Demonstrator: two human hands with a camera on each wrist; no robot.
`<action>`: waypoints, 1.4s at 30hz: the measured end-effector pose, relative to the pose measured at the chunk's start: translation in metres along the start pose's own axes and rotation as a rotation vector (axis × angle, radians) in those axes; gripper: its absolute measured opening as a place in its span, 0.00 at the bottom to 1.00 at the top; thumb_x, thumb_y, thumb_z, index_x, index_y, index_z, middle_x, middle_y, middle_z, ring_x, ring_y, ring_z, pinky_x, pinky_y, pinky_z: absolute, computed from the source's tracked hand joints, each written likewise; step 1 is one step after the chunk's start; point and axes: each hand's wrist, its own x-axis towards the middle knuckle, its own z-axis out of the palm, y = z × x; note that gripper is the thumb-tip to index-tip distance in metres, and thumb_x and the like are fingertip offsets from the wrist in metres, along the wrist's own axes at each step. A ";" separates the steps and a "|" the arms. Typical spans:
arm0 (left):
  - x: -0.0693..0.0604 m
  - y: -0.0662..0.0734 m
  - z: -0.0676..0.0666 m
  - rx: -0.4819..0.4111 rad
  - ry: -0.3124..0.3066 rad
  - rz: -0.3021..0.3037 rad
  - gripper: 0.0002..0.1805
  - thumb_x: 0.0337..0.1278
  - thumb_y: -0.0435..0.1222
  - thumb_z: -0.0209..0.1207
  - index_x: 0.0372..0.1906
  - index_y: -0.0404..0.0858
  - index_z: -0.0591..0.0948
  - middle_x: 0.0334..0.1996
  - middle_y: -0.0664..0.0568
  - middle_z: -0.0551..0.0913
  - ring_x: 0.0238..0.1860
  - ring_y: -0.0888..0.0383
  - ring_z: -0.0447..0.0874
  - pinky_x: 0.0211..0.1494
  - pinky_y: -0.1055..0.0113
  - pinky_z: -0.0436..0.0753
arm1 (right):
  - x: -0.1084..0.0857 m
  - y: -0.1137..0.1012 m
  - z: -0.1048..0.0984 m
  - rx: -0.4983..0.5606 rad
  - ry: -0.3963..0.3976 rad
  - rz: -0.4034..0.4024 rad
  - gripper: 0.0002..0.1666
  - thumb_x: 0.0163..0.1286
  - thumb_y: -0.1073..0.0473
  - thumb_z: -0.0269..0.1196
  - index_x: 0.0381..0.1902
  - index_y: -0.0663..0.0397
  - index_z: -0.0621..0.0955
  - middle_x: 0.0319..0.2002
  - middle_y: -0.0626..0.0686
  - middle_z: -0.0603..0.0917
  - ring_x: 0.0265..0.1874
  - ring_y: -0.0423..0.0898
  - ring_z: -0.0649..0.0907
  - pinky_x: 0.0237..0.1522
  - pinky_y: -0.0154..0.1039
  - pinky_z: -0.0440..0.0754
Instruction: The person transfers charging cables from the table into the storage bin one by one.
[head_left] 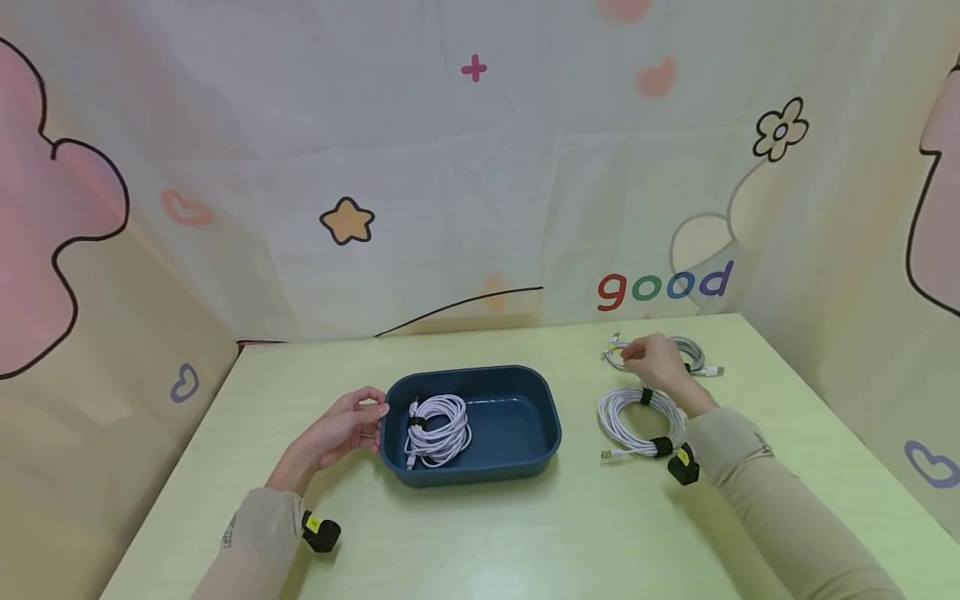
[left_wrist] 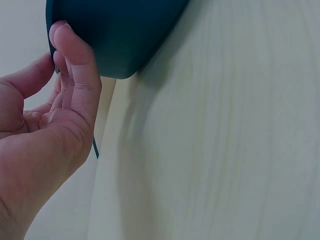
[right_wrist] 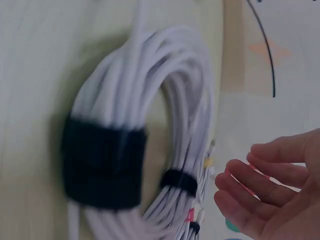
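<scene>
A dark blue plastic bin (head_left: 517,475) stands on the table with a coiled white cable (head_left: 441,429) in its left part. My left hand (head_left: 348,429) pinches the bin's left rim between thumb and fingers; the left wrist view shows this hand (left_wrist: 55,115) at the bin's corner (left_wrist: 115,45). Over the far coiled cable (head_left: 690,354), my right hand (head_left: 656,362) hovers with nothing in it. Its fingers (right_wrist: 250,182) are loosely bent in the right wrist view. Nearer lies another white cable coil (head_left: 615,421), bound with black straps (right_wrist: 105,165).
The pale wooden-look table (head_left: 480,542) meets a printed cloth backdrop (head_left: 450,275) at its back and sides. Black wrist cameras hang below the left cuff (head_left: 321,533) and the right cuff (head_left: 684,465). Small yellow and red tags show on the far cables in the right wrist view.
</scene>
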 end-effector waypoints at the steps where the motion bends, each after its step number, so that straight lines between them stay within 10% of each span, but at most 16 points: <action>1: 0.000 0.000 0.000 0.003 0.001 0.001 0.07 0.71 0.38 0.50 0.46 0.43 0.65 0.21 0.57 0.79 0.21 0.60 0.79 0.30 0.68 0.82 | 0.000 0.003 -0.001 -0.021 -0.021 -0.008 0.14 0.62 0.67 0.59 0.42 0.72 0.82 0.39 0.67 0.85 0.39 0.59 0.83 0.43 0.51 0.81; 10: 0.000 0.003 0.000 -0.014 -0.010 0.000 0.06 0.71 0.37 0.50 0.45 0.43 0.65 0.21 0.56 0.79 0.21 0.60 0.79 0.30 0.69 0.82 | -0.003 0.020 0.006 -0.177 -0.226 -0.121 0.18 0.54 0.73 0.59 0.45 0.72 0.81 0.43 0.68 0.85 0.45 0.64 0.82 0.47 0.55 0.81; 22: 0.000 0.000 -0.002 -0.020 -0.009 -0.001 0.06 0.71 0.37 0.50 0.46 0.43 0.65 0.21 0.57 0.79 0.21 0.60 0.79 0.30 0.69 0.82 | -0.005 0.026 0.017 -0.302 -0.184 -0.181 0.16 0.46 0.76 0.58 0.35 0.66 0.85 0.35 0.61 0.87 0.37 0.57 0.84 0.42 0.54 0.82; 42: -0.002 0.003 0.000 -0.006 -0.006 -0.004 0.06 0.72 0.37 0.49 0.46 0.43 0.65 0.22 0.57 0.80 0.22 0.60 0.79 0.30 0.70 0.82 | -0.007 0.018 -0.022 -0.170 -0.263 -0.175 0.08 0.48 0.71 0.68 0.29 0.65 0.81 0.25 0.54 0.81 0.26 0.44 0.75 0.31 0.37 0.74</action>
